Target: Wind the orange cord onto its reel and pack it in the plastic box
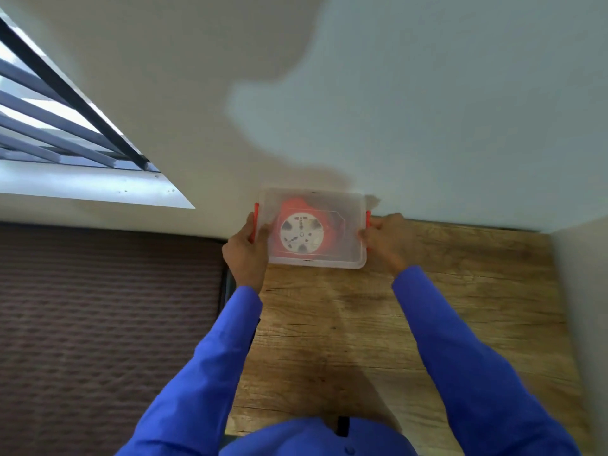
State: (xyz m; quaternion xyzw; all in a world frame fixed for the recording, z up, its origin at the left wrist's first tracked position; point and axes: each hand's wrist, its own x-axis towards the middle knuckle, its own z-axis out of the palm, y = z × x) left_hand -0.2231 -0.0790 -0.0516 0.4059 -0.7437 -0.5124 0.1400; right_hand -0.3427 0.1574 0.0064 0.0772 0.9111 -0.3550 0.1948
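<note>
Hands (246, 248) gripping plastic box (348, 225) ends, long axis left-right

Light: soft daylight from the window (65, 126) far left of the fingers | Shadows: large grey shadow on the wall (427, 93) above the fingers | Focus: mild overall blur, soft edges | Distortion: wide-angle bending toward the frame borders
</note>
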